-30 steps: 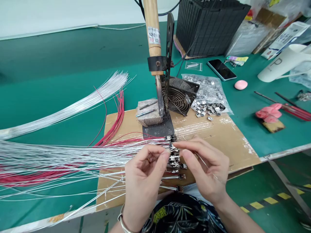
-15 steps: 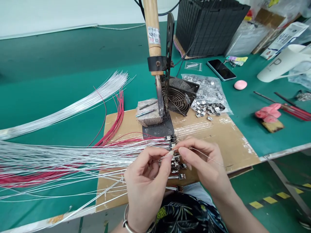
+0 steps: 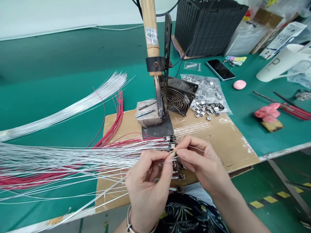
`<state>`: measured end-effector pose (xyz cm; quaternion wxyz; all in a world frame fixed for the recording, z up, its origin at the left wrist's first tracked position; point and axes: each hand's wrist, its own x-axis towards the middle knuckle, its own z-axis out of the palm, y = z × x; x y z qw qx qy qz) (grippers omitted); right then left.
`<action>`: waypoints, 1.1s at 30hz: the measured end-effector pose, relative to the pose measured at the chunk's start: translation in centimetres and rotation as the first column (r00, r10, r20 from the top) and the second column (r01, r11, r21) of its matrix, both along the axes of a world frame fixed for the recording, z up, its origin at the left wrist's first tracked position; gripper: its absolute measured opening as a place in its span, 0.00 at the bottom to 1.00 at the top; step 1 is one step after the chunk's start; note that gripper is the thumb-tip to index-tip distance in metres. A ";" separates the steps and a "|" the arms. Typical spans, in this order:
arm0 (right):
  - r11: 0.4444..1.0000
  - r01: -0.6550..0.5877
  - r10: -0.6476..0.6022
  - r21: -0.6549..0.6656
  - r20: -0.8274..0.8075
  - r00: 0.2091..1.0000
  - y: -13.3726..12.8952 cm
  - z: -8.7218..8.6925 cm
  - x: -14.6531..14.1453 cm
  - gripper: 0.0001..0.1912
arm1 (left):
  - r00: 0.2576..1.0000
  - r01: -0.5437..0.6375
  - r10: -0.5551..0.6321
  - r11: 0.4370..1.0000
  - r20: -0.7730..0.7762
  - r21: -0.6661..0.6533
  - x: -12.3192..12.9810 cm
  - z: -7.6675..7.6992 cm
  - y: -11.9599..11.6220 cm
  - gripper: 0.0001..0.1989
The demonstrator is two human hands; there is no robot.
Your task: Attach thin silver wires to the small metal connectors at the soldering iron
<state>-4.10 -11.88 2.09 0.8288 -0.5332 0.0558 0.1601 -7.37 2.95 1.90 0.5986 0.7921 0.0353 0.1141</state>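
Wire (image 3: 202, 150), thin and pale, is between the two hands, on the near side of the soldering iron (image 3: 153, 48). The right hand (image 3: 206, 161) grips it in a pinch, with thumb and pointing finger squeezed together, and the loose part runs back over that hand. The left hand (image 3: 149, 181) has its thumb and pointing finger pressed together too, but what sits in that pinch is too small to tell.

The wire could slip or bend if the right pinch gets loose, because it is so skinny. If a hand drops low, it could bump the little metal plugs (image 3: 181, 177) and push them out of their row. If a hand goes up to the iron's tip, it could get burned; I can't tell if the tip is hot.

Both hands are up over the plugs, in front of the iron, fingertips almost meeting and fingers curled.

Long white wires (image 3: 73, 155) spread out left of the iron, and so does a bunch of red wires (image 3: 118, 119). A black fan (image 3: 179, 101) is just right of the iron, and a bag of metal parts (image 3: 206, 88) lies farther right.
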 end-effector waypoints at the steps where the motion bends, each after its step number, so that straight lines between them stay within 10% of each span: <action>1: 0.999 -0.033 0.032 -0.002 -0.016 0.999 -0.2 0.1 0.3 0.09 | 1.000 0.022 -0.022 1.000 -0.021 -0.015 0.1 0.2 0.1 0.03; 8: 0.969 -0.210 0.211 -0.133 -0.004 0.977 -1.5 1.2 2.1 0.09 | 0.974 0.123 -0.147 0.982 -0.172 -0.140 1.3 2.0 0.9 0.04; 19: 0.994 0.097 -0.100 0.041 0.056 0.993 1.1 -0.3 0.1 0.06 | 0.996 -0.086 0.084 0.992 -0.029 -0.087 0.4 0.2 -0.3 0.04; 33: 0.990 0.101 -0.091 -0.094 0.109 0.990 0.9 0.1 0.0 0.09 | 0.998 -0.058 0.048 0.973 -0.051 -0.223 1.3 1.2 -0.7 0.05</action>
